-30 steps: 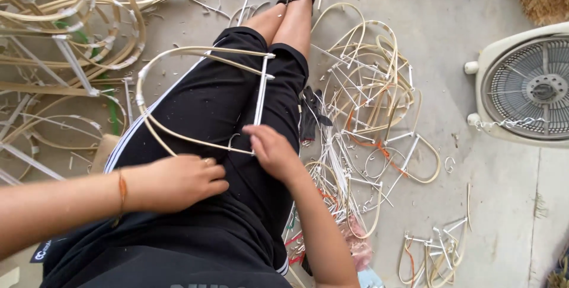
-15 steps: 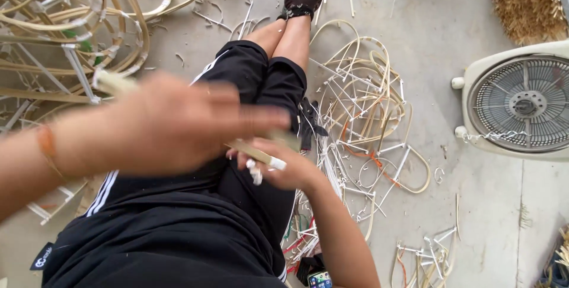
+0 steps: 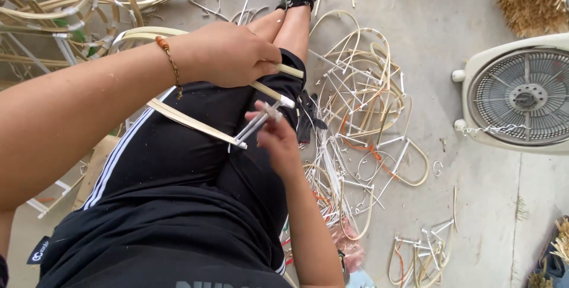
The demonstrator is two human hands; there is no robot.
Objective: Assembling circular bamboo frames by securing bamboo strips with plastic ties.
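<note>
Since the earlier frame, left hand (image 3: pixel 228 53) has drawn back from the camera and now grips the cane strip (image 3: pixel 189 121) over the lap, fingers closed round it. Right hand (image 3: pixel 275 137) pinches the strip's white-taped end (image 3: pixel 255 125). Strip looks light, springy and stiff; hold near the taped joint. Loose cane loops (image 3: pixel 361 104) lie on the floor (image 3: pixel 450 3) beside a fan (image 3: pixel 521 95)
</note>
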